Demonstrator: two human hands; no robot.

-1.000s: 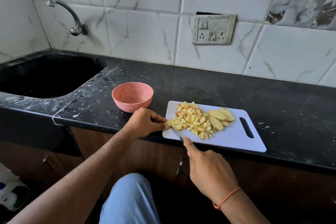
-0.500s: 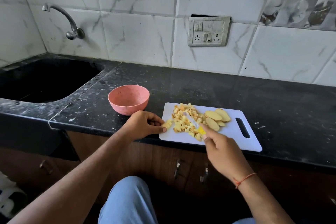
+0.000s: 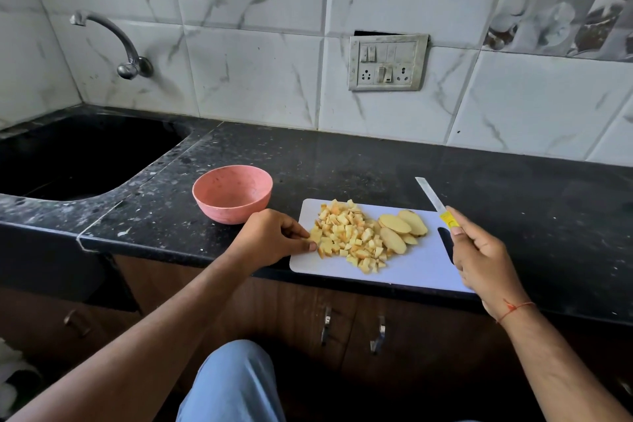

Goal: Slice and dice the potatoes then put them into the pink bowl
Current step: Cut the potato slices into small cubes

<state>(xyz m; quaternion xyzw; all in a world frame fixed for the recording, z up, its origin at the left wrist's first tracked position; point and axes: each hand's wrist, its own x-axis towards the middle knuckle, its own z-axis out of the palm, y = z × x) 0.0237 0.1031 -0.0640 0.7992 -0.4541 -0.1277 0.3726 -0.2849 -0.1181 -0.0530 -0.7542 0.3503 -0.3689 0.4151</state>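
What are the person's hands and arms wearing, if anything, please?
Both forearms are bare, with no sleeves in view. The left hand wears nothing. The right hand has a thin orange-red thread tied round its wrist. No rings or gloves show.

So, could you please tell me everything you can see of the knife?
The knife has a thin, pale, straight blade and a yellow handle, mostly hidden in the right hand that grips it. It is held off the cutting board, over its far right corner, blade pointing up and away to the left, touching no potato.
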